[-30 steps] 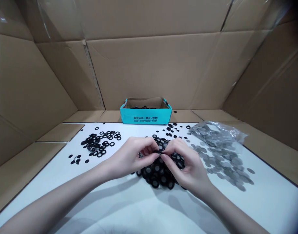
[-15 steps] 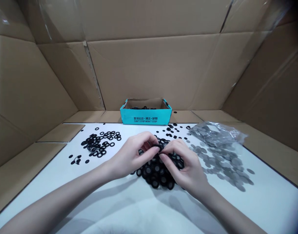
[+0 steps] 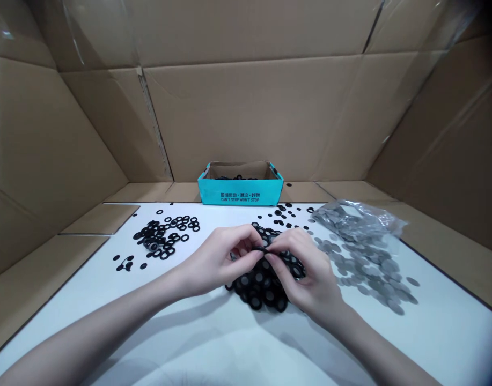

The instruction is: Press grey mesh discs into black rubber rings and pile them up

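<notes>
My left hand [image 3: 217,260] and my right hand [image 3: 306,271] meet above a heap of black rubber rings with grey mesh centres [image 3: 258,287]. Their fingertips pinch a small black rubber ring [image 3: 263,249] between them, mostly hidden by the fingers. The heap lies directly under both hands, and my right palm covers part of it. To the left lies a scatter of loose black rings [image 3: 165,236]. Grey metal mesh discs [image 3: 368,271] spread out to the right of my right hand.
A teal cardboard box [image 3: 240,192] holding black rings stands at the far edge of the white table [image 3: 80,289]. A clear plastic bag [image 3: 350,220] of grey discs lies at the back right. Brown cardboard sheets [image 3: 246,118] wall the back and sides.
Both hands have shifted slightly, dipping lower since half a second ago. The fingertips stay together on the small ring, and the heap looks much the same.
</notes>
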Tool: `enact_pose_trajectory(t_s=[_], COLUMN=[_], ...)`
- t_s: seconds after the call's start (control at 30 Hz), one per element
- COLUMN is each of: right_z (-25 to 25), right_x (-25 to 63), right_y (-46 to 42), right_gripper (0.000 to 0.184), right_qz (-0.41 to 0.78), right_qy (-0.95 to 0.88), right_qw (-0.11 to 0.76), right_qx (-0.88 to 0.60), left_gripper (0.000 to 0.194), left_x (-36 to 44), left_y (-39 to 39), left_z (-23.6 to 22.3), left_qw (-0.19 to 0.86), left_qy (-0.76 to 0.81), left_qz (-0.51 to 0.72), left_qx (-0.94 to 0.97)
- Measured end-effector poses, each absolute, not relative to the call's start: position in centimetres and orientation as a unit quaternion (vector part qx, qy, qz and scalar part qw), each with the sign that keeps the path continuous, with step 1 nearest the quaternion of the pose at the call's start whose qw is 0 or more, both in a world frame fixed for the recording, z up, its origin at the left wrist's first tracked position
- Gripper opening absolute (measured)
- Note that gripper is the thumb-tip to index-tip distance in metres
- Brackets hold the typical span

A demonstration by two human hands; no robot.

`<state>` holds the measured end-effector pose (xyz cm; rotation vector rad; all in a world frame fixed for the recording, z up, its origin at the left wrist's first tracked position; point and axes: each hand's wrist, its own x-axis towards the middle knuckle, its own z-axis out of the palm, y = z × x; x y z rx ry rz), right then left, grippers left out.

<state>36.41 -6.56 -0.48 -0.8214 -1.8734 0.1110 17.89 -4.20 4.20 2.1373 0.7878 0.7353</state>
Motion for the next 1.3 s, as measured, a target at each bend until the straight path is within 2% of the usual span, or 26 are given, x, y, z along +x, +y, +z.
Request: enact_pose_trajectory(t_s=[0.17, 0.4, 0.5, 0.6, 0.67, 0.73, 0.8, 0.93, 1.17, 1.3], right_z=[-0.4, -0.5, -0.6, -0.6, -0.6, -0.4, -0.3, -0.2, -0.5, -0.2], right_x=[36.4, 36.4, 36.3, 36.4, 36.4, 36.6, 36.7, 36.9, 36.7, 36.5], right_y=[-6.5, -6.5, -6.5, -6.4, -6.3, -6.2, -6.2, -6.2, -6.2, -6.2], right_gripper=[0.012, 0.012, 0.012, 0.012, 0.014, 0.019, 0.024, 0.03, 0.017, 0.019], right_qz=[0.073, 0.079, 0.087, 0.157, 0.244, 0.336, 0.414, 0.523, 0.532, 0.524], right_qy=[-0.777, -0.771, -0.765, -0.733, -0.707, -0.687, -0.667, -0.624, -0.623, -0.644], right_qw=[0.516, 0.512, 0.514, 0.528, 0.528, 0.517, 0.506, 0.487, 0.473, 0.462], right_qx=[-0.353, -0.37, -0.378, -0.398, -0.401, -0.384, -0.357, -0.317, -0.323, -0.311], left_gripper=[0.011, 0.008, 0.008, 0.003, 0.015, 0.019, 0.015, 0.02, 0.03, 0.019], left_x=[17.7, 18.0, 17.9, 17.7, 17.6, 17.5, 17.5, 17.2, 16.8, 16.8], left_y=[-3.9, -4.3, -4.3, -4.1, -3.9, -3.8, -3.8, -3.7, -3.5, -3.6], left_z=[4.2, 4.2, 4.2, 3.9, 3.7, 3.7, 3.9, 4.4, 4.7, 4.7], left_qw=[0.425, 0.287, 0.269, 0.281, 0.28, 0.257, 0.222, 0.179, 0.162, 0.15], left_qy=[0.297, 0.321, 0.331, 0.299, 0.265, 0.239, 0.221, 0.195, 0.156, 0.158], left_qz=[0.266, 0.271, 0.258, 0.292, 0.316, 0.33, 0.339, 0.323, 0.289, 0.29], left_qx=[0.813, 0.861, 0.867, 0.864, 0.867, 0.876, 0.887, 0.909, 0.931, 0.932])
